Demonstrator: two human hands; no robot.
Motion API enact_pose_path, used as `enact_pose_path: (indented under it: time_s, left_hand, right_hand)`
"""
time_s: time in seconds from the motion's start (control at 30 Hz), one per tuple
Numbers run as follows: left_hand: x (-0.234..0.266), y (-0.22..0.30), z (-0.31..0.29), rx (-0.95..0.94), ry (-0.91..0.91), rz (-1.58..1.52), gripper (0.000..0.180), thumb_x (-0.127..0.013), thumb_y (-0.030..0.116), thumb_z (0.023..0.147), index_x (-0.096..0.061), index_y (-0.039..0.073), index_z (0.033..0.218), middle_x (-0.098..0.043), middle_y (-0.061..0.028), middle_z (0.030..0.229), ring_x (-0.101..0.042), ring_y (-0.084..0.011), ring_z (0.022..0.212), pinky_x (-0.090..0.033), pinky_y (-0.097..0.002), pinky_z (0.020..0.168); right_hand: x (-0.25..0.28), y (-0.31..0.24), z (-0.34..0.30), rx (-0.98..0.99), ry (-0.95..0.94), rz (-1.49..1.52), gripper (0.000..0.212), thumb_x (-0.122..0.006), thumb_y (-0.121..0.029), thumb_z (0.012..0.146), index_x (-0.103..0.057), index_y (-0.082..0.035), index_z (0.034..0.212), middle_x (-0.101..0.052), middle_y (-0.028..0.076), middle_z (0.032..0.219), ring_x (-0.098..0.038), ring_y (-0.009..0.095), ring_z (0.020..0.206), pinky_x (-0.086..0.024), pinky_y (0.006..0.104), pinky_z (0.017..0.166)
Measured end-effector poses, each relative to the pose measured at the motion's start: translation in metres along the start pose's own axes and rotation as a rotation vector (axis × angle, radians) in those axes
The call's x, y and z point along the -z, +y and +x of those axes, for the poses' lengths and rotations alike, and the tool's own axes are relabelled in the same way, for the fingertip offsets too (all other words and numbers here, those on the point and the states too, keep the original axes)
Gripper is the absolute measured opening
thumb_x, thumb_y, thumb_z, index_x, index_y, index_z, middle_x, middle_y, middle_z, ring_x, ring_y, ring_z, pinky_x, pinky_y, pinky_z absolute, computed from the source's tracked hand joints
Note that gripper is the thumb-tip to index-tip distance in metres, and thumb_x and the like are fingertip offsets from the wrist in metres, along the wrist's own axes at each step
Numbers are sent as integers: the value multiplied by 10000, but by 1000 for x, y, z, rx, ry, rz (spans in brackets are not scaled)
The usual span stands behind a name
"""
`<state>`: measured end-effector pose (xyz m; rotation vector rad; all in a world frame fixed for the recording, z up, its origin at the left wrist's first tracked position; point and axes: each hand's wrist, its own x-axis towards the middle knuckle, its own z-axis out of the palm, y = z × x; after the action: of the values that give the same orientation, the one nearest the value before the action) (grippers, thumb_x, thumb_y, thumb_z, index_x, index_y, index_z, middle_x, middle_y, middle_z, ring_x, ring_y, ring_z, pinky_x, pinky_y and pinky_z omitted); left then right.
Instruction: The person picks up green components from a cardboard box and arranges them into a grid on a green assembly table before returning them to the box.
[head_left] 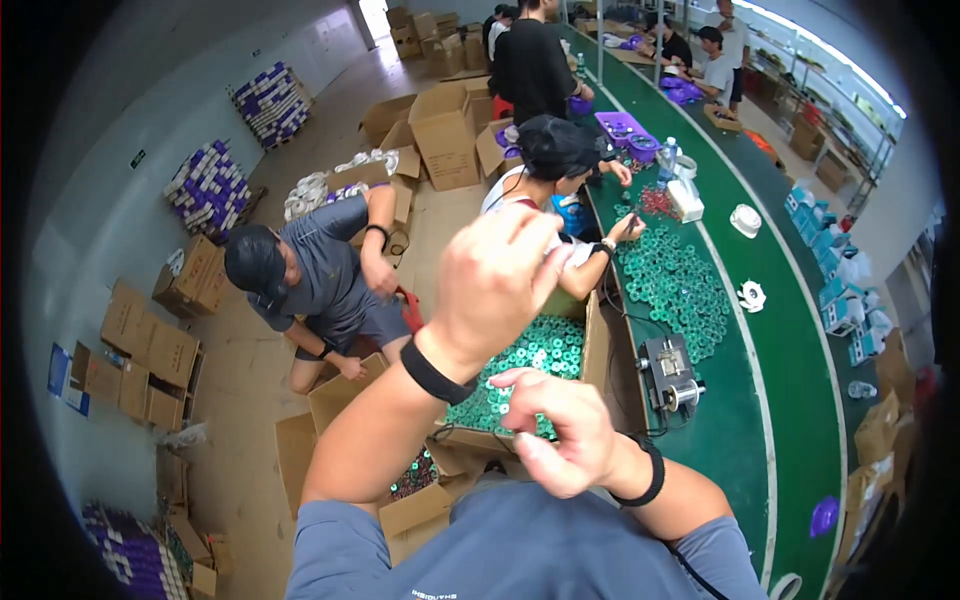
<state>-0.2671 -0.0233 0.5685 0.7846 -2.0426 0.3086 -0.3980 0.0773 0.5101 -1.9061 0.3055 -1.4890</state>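
Note:
My left hand (495, 275) is raised in front of my chest with a black band on its wrist. Its fingers are loosely bent, the thumb stands apart, and nothing shows between them. Lower and to the right, my right hand (565, 430) is curved with thumb and index finger apart, holding nothing visible; it too wears a black wristband. Beneath both hands stands an open cardboard box (597, 345) full of small green ring-shaped parts (550, 345). Neither hand visibly touches them, though my hands and arms cover part of the box.
Right of the box, a green workbench (745, 440) carries a heap of green rings (680, 290) and a small metal machine (672, 375). One co-worker (545, 170) reaches over the bench; another person (320, 260) sits at the left. Open cartons (440, 135) stand behind.

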Motion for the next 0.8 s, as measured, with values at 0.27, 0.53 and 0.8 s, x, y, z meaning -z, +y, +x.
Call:
enact_pose_path:
  time_s: [0.27, 0.53, 0.8]
  left_hand:
    - [-42, 11, -32, -72, -202, -71, 215, -777, 180, 834, -681, 56, 981, -664, -87, 969, -676, -283, 846, -563, -409, 710]
    - [-75, 21, -90, -360, -635, 167, 614, -860, 380, 491, -687, 47, 977, -610, -110, 988, -598, -253, 988, -498, -353, 719]
    - [-77, -2, -80, 83, -384, -366, 314, -713, 123, 922, -653, 47, 1220, -680, -97, 975, -688, -185, 777, -588, -350, 585]
  right_hand:
    - [-21, -14, -2, -121, -128, -5, 97, -590, -50, 854, -617, -2, 934, -608, 98, 748, -608, 282, 627, -540, 397, 712]
    - [-4, 7, 16, -524, -86, 27, 276, -399, -183, 1081, -601, -12, 1005, -616, 49, 728, -582, 119, 576, -495, 299, 623]
    - [-28, -25, 26, -467, -205, 171, 203, -542, -188, 1030, -594, -19, 932, -583, 90, 717, -625, 222, 636, -500, 351, 622]
